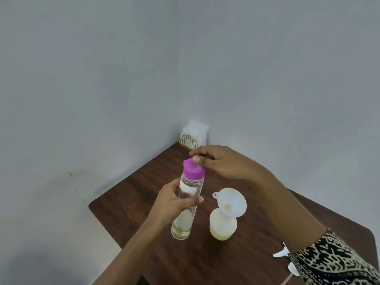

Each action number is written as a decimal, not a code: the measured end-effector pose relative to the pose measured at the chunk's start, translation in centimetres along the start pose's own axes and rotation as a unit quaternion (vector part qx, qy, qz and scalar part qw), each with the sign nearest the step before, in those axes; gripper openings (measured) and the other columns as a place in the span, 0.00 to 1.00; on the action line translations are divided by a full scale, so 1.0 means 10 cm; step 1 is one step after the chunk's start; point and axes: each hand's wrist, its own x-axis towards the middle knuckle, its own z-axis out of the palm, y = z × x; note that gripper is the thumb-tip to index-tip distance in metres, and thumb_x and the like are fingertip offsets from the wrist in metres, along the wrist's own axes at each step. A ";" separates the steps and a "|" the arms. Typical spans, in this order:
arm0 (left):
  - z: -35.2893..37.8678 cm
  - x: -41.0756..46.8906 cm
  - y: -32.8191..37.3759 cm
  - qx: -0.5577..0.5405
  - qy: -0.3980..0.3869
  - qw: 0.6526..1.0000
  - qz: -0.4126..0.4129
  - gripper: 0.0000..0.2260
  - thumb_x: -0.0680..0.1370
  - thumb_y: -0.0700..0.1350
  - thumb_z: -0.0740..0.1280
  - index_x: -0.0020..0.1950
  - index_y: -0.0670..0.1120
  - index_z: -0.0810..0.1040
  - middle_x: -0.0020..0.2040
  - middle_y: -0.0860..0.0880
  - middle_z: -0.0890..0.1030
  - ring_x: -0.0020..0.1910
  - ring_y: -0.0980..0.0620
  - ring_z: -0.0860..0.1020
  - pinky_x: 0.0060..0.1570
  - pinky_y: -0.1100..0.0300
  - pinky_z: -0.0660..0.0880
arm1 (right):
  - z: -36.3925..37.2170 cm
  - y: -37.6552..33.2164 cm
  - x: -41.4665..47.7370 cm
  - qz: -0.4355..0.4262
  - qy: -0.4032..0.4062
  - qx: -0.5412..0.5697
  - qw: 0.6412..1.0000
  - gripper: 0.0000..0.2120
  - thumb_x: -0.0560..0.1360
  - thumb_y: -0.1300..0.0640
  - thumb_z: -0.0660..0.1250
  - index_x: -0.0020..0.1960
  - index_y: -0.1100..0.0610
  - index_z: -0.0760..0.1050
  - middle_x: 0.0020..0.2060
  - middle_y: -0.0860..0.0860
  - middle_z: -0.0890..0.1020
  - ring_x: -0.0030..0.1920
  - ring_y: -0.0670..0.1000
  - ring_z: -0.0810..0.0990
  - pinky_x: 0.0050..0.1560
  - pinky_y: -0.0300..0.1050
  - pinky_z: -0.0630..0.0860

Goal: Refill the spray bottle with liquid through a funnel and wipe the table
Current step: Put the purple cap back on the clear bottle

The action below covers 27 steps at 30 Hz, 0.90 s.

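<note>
Beside the spray bottle (pixel 223 227) and funnel (pixel 230 202), left hand (pixel 172 202) grips refill bottle (pixel 190 187), right hand (pixel 224 163) pinches its cap (pixel 192 171).

The funnel (pixel 232 200) sits in the spray bottle (pixel 223 225), right of the refill bottle (pixel 182 225).

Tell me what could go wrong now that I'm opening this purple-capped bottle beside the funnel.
1. The clear bottle is held tilted in the left-hand grip over the table; once the purple cap opens, liquid could spill.
2. The funnel sits tilted in the small white bottle, which no hand steadies; a pour might tip it or miss.
</note>
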 end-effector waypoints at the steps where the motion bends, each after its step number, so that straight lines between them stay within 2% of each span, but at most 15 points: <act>1: -0.02 0.05 0.00 -0.005 0.000 1.000 -0.002 0.22 0.64 0.49 0.79 0.57 0.50 0.79 0.48 0.50 0.84 0.48 0.49 0.82 0.53 0.49 0.80 | -0.01 -0.03 0.02 -0.007 0.029 -0.013 0.999 0.21 0.77 0.42 0.60 0.66 0.51 0.72 0.58 0.45 0.78 0.53 0.40 0.76 0.51 0.34 0.71; 3: -0.06 0.13 0.00 -0.010 0.000 1.000 -0.004 0.21 0.63 0.49 0.79 0.55 0.51 0.80 0.48 0.50 0.85 0.49 0.48 0.83 0.54 0.46 0.80 | 0.01 -0.10 0.06 -0.019 0.070 -0.087 0.994 0.27 0.73 0.37 0.64 0.65 0.51 0.73 0.55 0.45 0.77 0.49 0.41 0.75 0.47 0.34 0.70; 5: -0.10 0.20 0.01 -0.001 0.001 1.000 -0.003 0.17 0.65 0.46 0.79 0.52 0.52 0.81 0.46 0.51 0.85 0.49 0.49 0.83 0.54 0.45 0.79 | 0.07 -0.17 0.14 -0.022 0.090 -0.197 0.976 0.29 0.69 0.34 0.66 0.62 0.52 0.74 0.53 0.47 0.77 0.49 0.46 0.76 0.47 0.40 0.71; 8: -0.16 0.29 0.03 0.011 -0.004 1.000 0.008 0.16 0.65 0.46 0.79 0.51 0.54 0.81 0.46 0.53 0.85 0.48 0.51 0.82 0.53 0.46 0.80 | 0.08 -0.23 0.25 -0.029 0.092 -0.261 0.960 0.23 0.70 0.39 0.68 0.58 0.54 0.76 0.50 0.49 0.79 0.46 0.47 0.73 0.41 0.40 0.69; 10: -0.19 0.33 0.06 0.013 -0.011 1.000 0.010 0.16 0.66 0.46 0.79 0.52 0.55 0.81 0.45 0.53 0.85 0.48 0.52 0.82 0.53 0.47 0.80 | 0.00 -0.23 0.29 -0.035 0.060 -0.214 0.974 0.20 0.70 0.43 0.71 0.57 0.52 0.77 0.50 0.48 0.80 0.47 0.47 0.75 0.42 0.39 0.71; 13: -0.23 0.38 0.06 0.012 -0.031 0.999 0.004 0.15 0.67 0.44 0.78 0.51 0.53 0.81 0.44 0.53 0.85 0.47 0.51 0.83 0.53 0.47 0.80 | -0.15 -0.17 0.39 -0.043 -0.032 -0.125 0.991 0.20 0.70 0.49 0.73 0.61 0.49 0.76 0.54 0.45 0.80 0.51 0.44 0.77 0.51 0.37 0.75; 15: -0.25 0.40 0.05 0.001 -0.050 0.999 -0.001 0.15 0.66 0.43 0.79 0.51 0.52 0.81 0.45 0.51 0.85 0.48 0.49 0.83 0.53 0.46 0.80 | -0.21 -0.14 0.45 -0.060 -0.096 -0.089 0.990 0.20 0.71 0.53 0.73 0.62 0.48 0.76 0.57 0.44 0.79 0.54 0.43 0.78 0.55 0.36 0.76; 18: -0.29 0.45 0.02 -0.011 -0.087 0.996 -0.013 0.19 0.63 0.45 0.79 0.52 0.51 0.81 0.46 0.49 0.85 0.49 0.47 0.83 0.54 0.44 0.79 | -0.26 -0.10 0.52 -0.053 -0.174 -0.016 0.983 0.19 0.72 0.59 0.73 0.62 0.52 0.76 0.57 0.46 0.80 0.55 0.42 0.78 0.56 0.35 0.76; 20: -0.30 0.48 0.00 -0.010 -0.098 0.995 -0.016 0.17 0.64 0.43 0.79 0.51 0.50 0.81 0.46 0.49 0.85 0.49 0.47 0.83 0.54 0.45 0.79 | -0.24 -0.12 0.55 -0.039 -0.150 -0.047 0.987 0.16 0.71 0.55 0.74 0.57 0.52 0.77 0.52 0.45 0.81 0.50 0.41 0.80 0.52 0.34 0.76; 21: -0.30 0.49 -0.01 -0.007 -0.096 0.995 -0.014 0.16 0.65 0.42 0.79 0.51 0.51 0.81 0.46 0.49 0.85 0.48 0.48 0.83 0.54 0.46 0.80 | -0.20 -0.14 0.56 -0.032 -0.110 -0.093 0.989 0.15 0.70 0.49 0.74 0.53 0.53 0.79 0.48 0.46 0.83 0.45 0.42 0.80 0.48 0.37 0.77; 22: -0.30 0.49 -0.01 -0.005 -0.090 0.996 -0.009 0.16 0.66 0.42 0.79 0.51 0.51 0.82 0.46 0.50 0.85 0.48 0.49 0.83 0.53 0.47 0.80 | -0.16 -0.18 0.57 -0.014 -0.067 -0.148 0.987 0.18 0.69 0.41 0.73 0.48 0.55 0.80 0.41 0.49 0.84 0.39 0.44 0.80 0.42 0.40 0.76; 24: -0.30 0.50 -0.01 0.007 -0.078 0.997 0.006 0.16 0.66 0.43 0.79 0.51 0.53 0.81 0.45 0.52 0.85 0.48 0.52 0.83 0.52 0.52 0.80 | -0.07 -0.27 0.56 0.050 -0.013 -0.238 0.970 0.33 0.68 0.29 0.63 0.37 0.61 0.79 0.27 0.53 0.81 0.27 0.47 0.78 0.34 0.41 0.71; 26: -0.32 0.53 -0.01 0.012 -0.061 0.998 0.017 0.16 0.67 0.44 0.78 0.52 0.53 0.80 0.45 0.54 0.85 0.47 0.54 0.82 0.51 0.55 0.80 | -0.09 -0.34 0.52 0.108 0.027 -0.250 0.962 0.40 0.70 0.25 0.51 0.31 0.61 0.77 0.21 0.52 0.78 0.22 0.48 0.76 0.36 0.42 0.73; 27: -0.34 0.55 0.00 0.008 -0.056 0.998 0.016 0.17 0.67 0.44 0.78 0.53 0.53 0.80 0.46 0.53 0.84 0.47 0.54 0.82 0.52 0.53 0.80 | -0.16 -0.35 0.51 0.120 0.062 -0.240 0.961 0.41 0.71 0.26 0.46 0.31 0.60 0.77 0.22 0.52 0.78 0.23 0.48 0.76 0.40 0.44 0.75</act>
